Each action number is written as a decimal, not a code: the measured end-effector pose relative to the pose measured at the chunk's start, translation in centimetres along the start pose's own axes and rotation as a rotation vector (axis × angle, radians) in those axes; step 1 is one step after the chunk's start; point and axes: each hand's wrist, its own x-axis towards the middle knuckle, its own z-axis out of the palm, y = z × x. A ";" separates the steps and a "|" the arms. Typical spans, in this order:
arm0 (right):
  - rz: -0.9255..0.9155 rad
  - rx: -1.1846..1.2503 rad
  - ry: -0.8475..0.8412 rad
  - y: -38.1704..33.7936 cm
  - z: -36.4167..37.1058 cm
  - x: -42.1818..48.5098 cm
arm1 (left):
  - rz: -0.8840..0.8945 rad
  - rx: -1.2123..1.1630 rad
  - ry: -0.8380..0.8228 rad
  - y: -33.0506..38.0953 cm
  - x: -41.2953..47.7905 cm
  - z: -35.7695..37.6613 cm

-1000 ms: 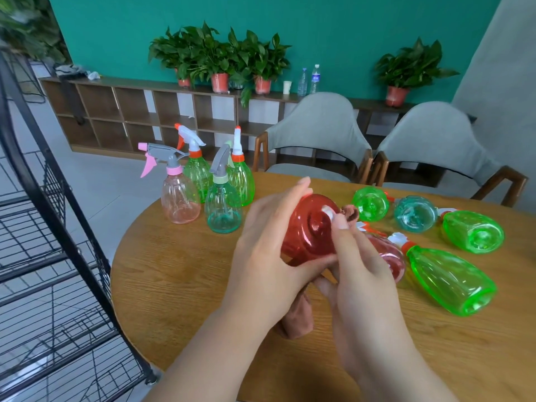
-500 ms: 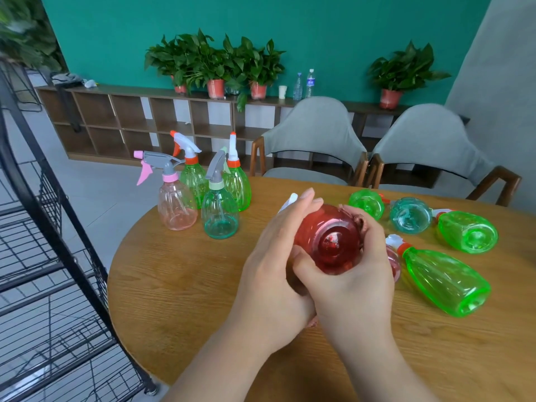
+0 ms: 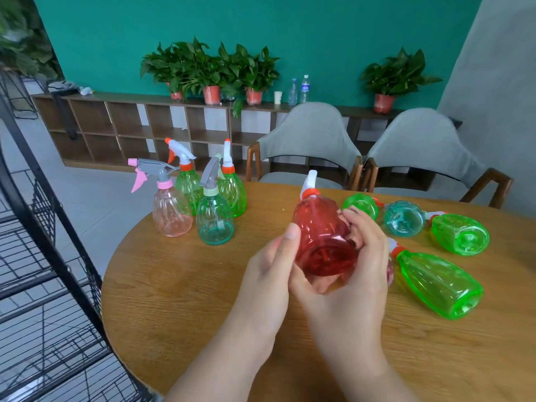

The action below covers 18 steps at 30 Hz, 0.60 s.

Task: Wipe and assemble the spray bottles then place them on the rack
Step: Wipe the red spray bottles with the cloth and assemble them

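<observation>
Head view, and you've got the red bottle [image 3: 322, 236] up off the table [image 3: 179, 300], dead centre, base tipped toward you and its white spray head pointing off to twelve o'clock. Your left hand [image 3: 269, 274] holds it from the eight o'clock side, thumb laid straight up along the red wall, the other fingers hidden behind it. Your right hand [image 3: 348, 285] comes in from four o'clock, fingers curled over the bottle's right flank and thumb tucked under the base, a firm wrap. Something pinkish shows under those right fingers; too blurred to name. Out at ten o'clock from the red bottle, four assembled bottles stand upright in a tight cluster: the pink bottle [image 3: 171, 213], the teal bottle [image 3: 214, 221] just beside it, two green ones behind. From one round to four o'clock, four more lie on their sides, the large green bottle [image 3: 438, 282] nearest your right wrist. The black wire rack [image 3: 43, 256] stands at nine o'clock, off the table's edge.
</observation>
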 end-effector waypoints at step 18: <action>0.176 0.264 -0.086 0.6 -0.5 1.8 | 0.139 -0.055 -0.078 -1.3 0.9 -1.8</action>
